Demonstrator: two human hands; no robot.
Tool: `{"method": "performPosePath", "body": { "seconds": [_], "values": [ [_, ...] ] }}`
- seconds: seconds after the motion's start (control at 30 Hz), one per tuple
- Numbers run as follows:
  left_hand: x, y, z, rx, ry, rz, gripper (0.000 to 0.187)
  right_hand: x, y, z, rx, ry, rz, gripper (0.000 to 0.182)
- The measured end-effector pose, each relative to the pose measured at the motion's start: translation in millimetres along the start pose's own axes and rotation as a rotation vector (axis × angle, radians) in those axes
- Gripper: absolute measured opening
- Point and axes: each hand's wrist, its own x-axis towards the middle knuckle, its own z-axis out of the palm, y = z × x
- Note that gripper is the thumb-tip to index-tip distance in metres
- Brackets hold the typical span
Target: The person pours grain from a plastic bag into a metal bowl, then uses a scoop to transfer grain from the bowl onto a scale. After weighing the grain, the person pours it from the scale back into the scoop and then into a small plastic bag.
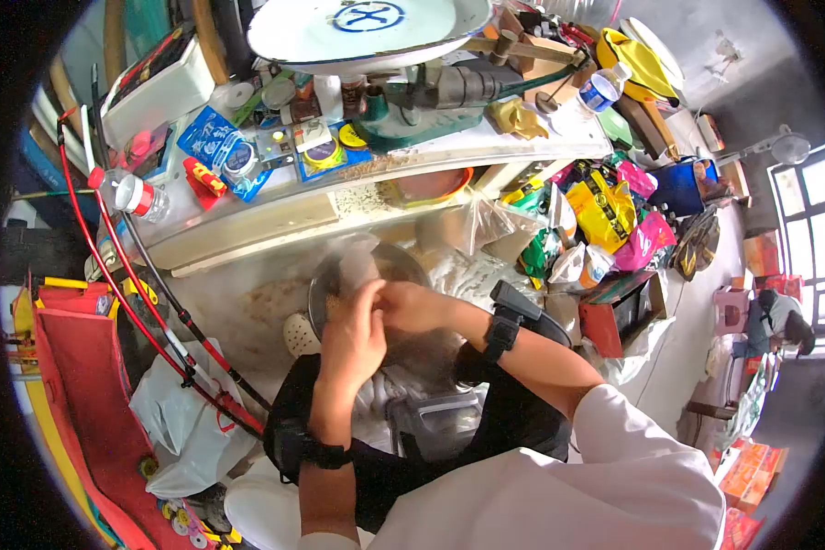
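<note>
Your left hand (350,341) and right hand (411,304) meet over the metal bowl (387,266), which sits low in front of you beneath the cluttered shelf (275,220). Both hands are curled together; whether they clamp on anything cannot be told. Risk: the bowl appears to hold grain-like contents, and a hard push on its rim could tip it and scatter them across the floor. The plastic bag (486,225) hangs close above and may snag.

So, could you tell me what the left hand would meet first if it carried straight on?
Probably the metal bowl: the left hand points up and away, right at its rim, though depth is unclear.
</note>
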Motion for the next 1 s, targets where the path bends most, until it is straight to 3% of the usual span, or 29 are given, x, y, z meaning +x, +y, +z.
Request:
{"method": "performPosePath", "body": {
  "seconds": [0.03,0.07,0.17,0.23,0.27,0.3,0.33,0.4,0.5,0.63,0.77,0.8,1.0],
  "values": [
    [0.6,-4.1,0.6,0.017,0.031,0.001,0.036,0.2,4.6,-0.4,0.109,0.086,-0.032,0.029],
    [1.7,-3.5,-0.5,-0.014,0.048,-0.005,0.037,2.4,13.7,2.7,0.638,0.1,0.044,0.032],
    [2.8,-7.8,2.9,-0.028,0.083,-0.009,0.038,1.7,2.7,7.7,0.551,0.473,0.11,0.032],
    [4.7,-10.0,7.6,-0.064,0.107,0.015,0.037,6.1,-15.6,16.0,0.59,0.473,-0.031,0.035],
    [5.8,-10.7,10.0,-0.059,0.092,0.013,0.037,9.9,-16.6,28.2,0.875,0.376,0.052,0.039],
    [6.9,-10.7,12.5,-0.206,0.189,-0.022,0.034,11.3,-32.8,28.0,0.792,0.429,0.034,0.038],
    [8.4,-10.3,14.9,-0.354,0.289,-0.058,0.033,16.2,-36.2,30.1,0.922,0.412,0.032,0.038],
    [12.4,-14.0,13.4,-0.445,0.299,-0.092,0.033,15.8,-49.7,23.8,1.086,0.363,0.095,0.043],
    [16.3,-13.8,18.4,-0.438,0.296,-0.065,0.036,19.7,-43.9,37.3,0.929,0.489,-0.066,0.049],
    [18.9,-13.7,23.6,-0.355,0.254,-0.059,0.047,21.4,-36.4,38.4,1.005,0.484,-0.059,0.053],
    [21.5,1.6,26.1,-0.36,0.3,-0.085,0.042,16.4,-37.0,31.2,0.986,0.464,-0.044,0.053],
    [21.7,-66.2,64.4,-0.447,0.433,-0.119,0.041,17.5,-34.5,33.0,0.974,0.473,-0.059,0.053],
    [23.8,-21.2,53.3,-0.51,0.368,-0.103,0.041,14.5,-32.9,31.3,0.99,0.51,-0.072,0.054]
  ]
}}
